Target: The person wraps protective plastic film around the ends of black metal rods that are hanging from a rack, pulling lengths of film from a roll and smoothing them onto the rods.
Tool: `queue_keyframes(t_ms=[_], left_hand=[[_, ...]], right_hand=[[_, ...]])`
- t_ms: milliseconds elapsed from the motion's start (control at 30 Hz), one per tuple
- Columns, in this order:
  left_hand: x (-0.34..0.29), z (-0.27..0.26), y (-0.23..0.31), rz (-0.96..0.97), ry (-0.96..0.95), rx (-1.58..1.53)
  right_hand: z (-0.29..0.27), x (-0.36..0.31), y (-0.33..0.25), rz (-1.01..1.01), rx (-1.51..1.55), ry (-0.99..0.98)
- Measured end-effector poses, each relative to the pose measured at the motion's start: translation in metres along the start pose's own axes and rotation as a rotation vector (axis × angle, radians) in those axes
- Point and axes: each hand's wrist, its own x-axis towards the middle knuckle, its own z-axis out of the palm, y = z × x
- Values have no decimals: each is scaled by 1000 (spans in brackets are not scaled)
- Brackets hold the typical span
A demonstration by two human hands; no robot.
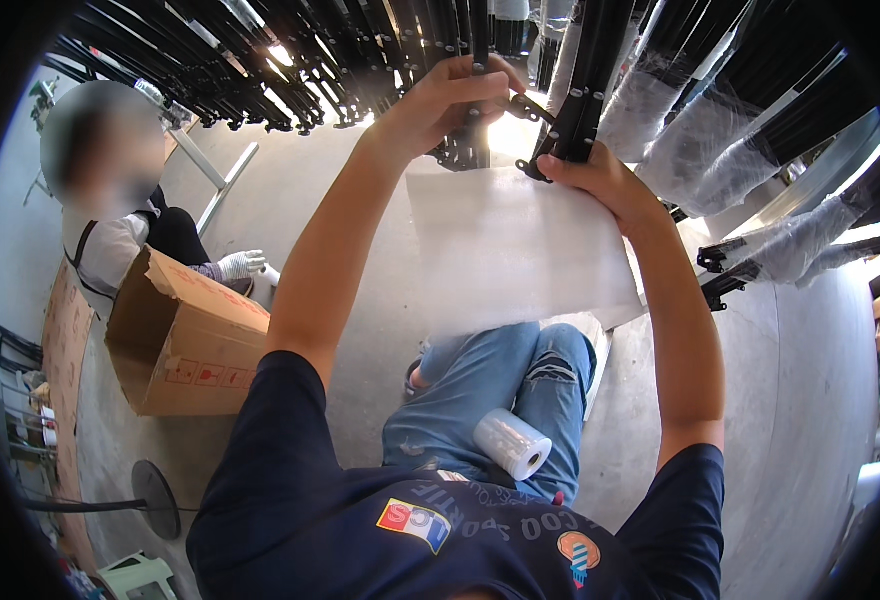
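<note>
Both my arms reach up to black metal bars at the top of the view. My left hand is closed round one upright black bar, its fingertips beside a small black bracket. My right hand grips the lower end of a bundle of black bars, thumb on the front. A white foam sheet hangs below this end, against the right hand; whether the fingers also pinch it is hidden. On my lap lies a roll of clear plastic film.
Many black bars fill the upper left; film-wrapped bundles are at the right. An open cardboard box stands left of me. Behind it sits a person with a white-gloved hand. A round black disc is at lower left.
</note>
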Motion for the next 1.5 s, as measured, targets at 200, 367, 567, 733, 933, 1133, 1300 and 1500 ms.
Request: queue_keyframes(t_ms=[200,367,567,733,933,1133,1300,1500], left_hand=[[6,8,16,-21,-3,322],[11,14,17,-92,-94,323],[13,17,3,-63,-137,455],[9,21,-18,-72,-49,304],[5,24,-18,-23,-23,326],[-2,30,-3,-37,31,494],[-8,32,-3,165,41,402],[-12,51,-5,54,415,635]], right_hand=[[-6,3,10,-44,-53,-16],[-16,3,22,-41,-26,0],[-13,-5,6,-55,-258,38],[4,-14,3,-130,-366,152],[10,-11,8,-238,-474,232],[13,-21,0,-269,-541,414],[14,-11,8,-338,-445,371],[14,0,2,-351,-440,332]])
